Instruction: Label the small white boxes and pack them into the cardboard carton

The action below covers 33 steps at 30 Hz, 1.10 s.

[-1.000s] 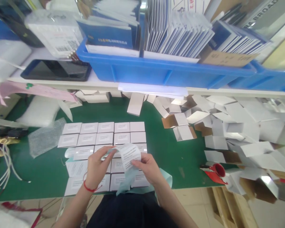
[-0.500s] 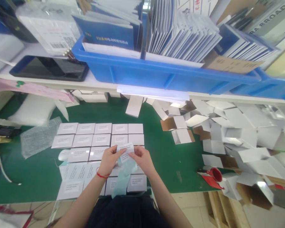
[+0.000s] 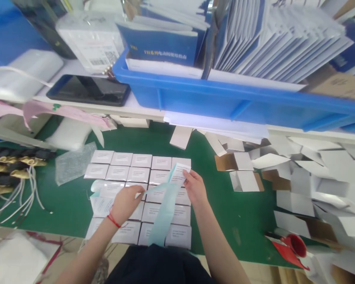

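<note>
Rows of small white boxes (image 3: 124, 232), most with printed white labels, lie on the green table (image 3: 221, 225). Above their right columns my right hand (image 3: 195, 187) pinches the top of a pale blue label strip (image 3: 165, 213) between thumb and fingers, a printed label showing there. The strip hangs down towards my body. My left hand (image 3: 127, 203), with a red cord at the wrist, is closed on a narrow pale blue end of that strip, stretched towards the right hand. Left of this hand, a curled sheet of labels (image 3: 102, 205) lies on the boxes.
Unfolded white cartons (image 3: 301, 177) pile up at the right, near a red tape dispenser (image 3: 292, 246). Brass fittings with wires (image 3: 14, 169) lie at the left beside bubble wrap (image 3: 73, 163). Overhead, a shelf carries a blue bin (image 3: 195, 92) of booklets and a phone (image 3: 88, 90).
My hands have moved apart: the right went up and right with the label strip, the left went left and slightly down. The view has shifted left.
</note>
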Available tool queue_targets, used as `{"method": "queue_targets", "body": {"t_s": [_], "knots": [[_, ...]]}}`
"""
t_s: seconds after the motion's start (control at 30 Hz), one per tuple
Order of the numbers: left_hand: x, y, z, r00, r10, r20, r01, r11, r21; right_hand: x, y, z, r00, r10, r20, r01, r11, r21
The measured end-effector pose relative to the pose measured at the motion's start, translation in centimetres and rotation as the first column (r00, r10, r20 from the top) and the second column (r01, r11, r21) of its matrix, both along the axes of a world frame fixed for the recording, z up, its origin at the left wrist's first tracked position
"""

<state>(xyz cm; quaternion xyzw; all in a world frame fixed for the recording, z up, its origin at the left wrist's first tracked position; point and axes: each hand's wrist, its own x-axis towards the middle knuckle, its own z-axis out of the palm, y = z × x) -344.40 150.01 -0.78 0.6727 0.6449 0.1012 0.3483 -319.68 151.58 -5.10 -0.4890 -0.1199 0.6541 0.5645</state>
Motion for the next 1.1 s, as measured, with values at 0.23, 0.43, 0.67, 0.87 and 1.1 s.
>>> {"method": "queue_targets", "body": {"t_s": [0.23, 0.43, 0.67, 0.87, 1.1], "knots": [[-1.8, 3.3, 2.2, 0.917, 0.163, 0.363, -0.031, 0.939, -0.343, 0.5, 3.8, -1.9, 0.98, -0.15, -0.131, 0.145, 0.988, -0.049], [3.2, 2.3, -1.9, 0.87, 0.162, 0.466, 0.174, 0.783, -0.597, 2.5, 4.8, -4.9, 0.987, -0.018, 0.157, 0.039, 0.99, -0.132], [9.0, 7.4, -9.7, 0.69, 0.498, 0.525, -0.268, 0.85, -0.454, 1.2, 3.0, -9.3, 0.891, 0.089, 0.445, 0.012, 0.976, -0.219], [13.2, 9.6, -13.5, 0.681, 0.522, 0.513, -0.285, 0.835, -0.471, 1.3, 3.9, -11.0, 0.84, 0.015, 0.542, 0.123, 0.968, -0.218], [13.5, 9.9, -13.7, 0.76, 0.458, 0.461, -0.298, 0.876, -0.379, 1.9, 5.1, -12.3, 0.747, 0.033, 0.664, 0.178, 0.952, -0.248]]}}
